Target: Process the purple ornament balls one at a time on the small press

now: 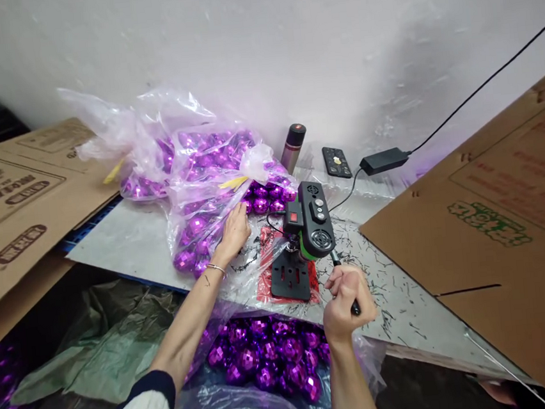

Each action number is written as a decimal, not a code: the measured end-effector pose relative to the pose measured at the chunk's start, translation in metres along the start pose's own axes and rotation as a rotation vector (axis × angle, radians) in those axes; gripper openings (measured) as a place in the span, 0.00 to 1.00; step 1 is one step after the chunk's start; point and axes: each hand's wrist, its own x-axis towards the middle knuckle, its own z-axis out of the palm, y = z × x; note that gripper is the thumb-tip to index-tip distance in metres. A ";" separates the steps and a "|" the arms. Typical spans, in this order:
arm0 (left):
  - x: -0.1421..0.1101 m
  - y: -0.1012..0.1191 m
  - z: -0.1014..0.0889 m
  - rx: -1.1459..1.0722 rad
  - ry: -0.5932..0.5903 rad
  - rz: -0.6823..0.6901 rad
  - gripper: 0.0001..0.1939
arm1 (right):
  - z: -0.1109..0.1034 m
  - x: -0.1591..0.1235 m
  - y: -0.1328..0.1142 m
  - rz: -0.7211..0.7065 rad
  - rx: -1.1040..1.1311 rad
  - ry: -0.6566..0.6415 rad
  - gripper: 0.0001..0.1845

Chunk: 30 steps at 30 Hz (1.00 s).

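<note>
My right hand (348, 301) is wrapped round the black-handled lever (355, 309) of a small bench drill press (316, 219). The press has a black head with a red switch, and its slotted black base (290, 277) stands on a red plastic sheet (263, 289). My left hand (236, 229) reaches to the mouth of a clear plastic bag (190, 203) full of shiny purple faceted balls (260, 204). Its fingers are bent together against the nearest balls, and what they hold, if anything, is hidden. More purple balls (267, 353) lie in an open plastic bag below the table edge.
Dark shavings or wire bits (396, 282) litter the tabletop right of the press. Behind it are a dark-capped bottle (293, 148), a phone (336, 161) and a power adapter (384, 161) with its cable. Cardboard boxes flank the table, one left (25, 190), one right (506, 227).
</note>
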 end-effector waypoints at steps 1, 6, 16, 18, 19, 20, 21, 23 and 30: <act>0.007 0.003 0.000 0.033 -0.026 0.000 0.29 | 0.000 0.000 0.000 -0.015 0.000 -0.006 0.22; 0.037 0.019 -0.004 0.246 -0.254 -0.127 0.27 | -0.001 -0.003 0.002 -0.039 -0.003 -0.021 0.21; 0.019 0.033 -0.010 0.287 -0.394 -0.072 0.25 | -0.003 -0.004 0.004 -0.069 -0.015 -0.057 0.20; 0.003 0.034 -0.011 0.274 -0.405 -0.028 0.25 | -0.003 -0.003 0.004 -0.063 -0.016 -0.057 0.21; -0.006 0.033 -0.011 0.261 -0.407 0.000 0.24 | -0.002 -0.003 0.004 -0.059 -0.011 -0.057 0.21; -0.015 0.032 -0.009 0.240 -0.397 0.031 0.23 | -0.002 -0.003 0.004 -0.055 -0.006 -0.058 0.21; -0.024 0.031 -0.008 0.214 -0.372 0.059 0.22 | -0.002 -0.002 0.004 -0.052 -0.003 -0.061 0.21; -0.040 0.026 -0.005 0.156 -0.287 0.081 0.23 | -0.002 -0.002 0.003 -0.046 -0.007 -0.069 0.21; -0.052 0.012 -0.014 -0.163 -0.250 -0.121 0.23 | -0.001 0.008 -0.002 -0.023 0.012 -0.083 0.21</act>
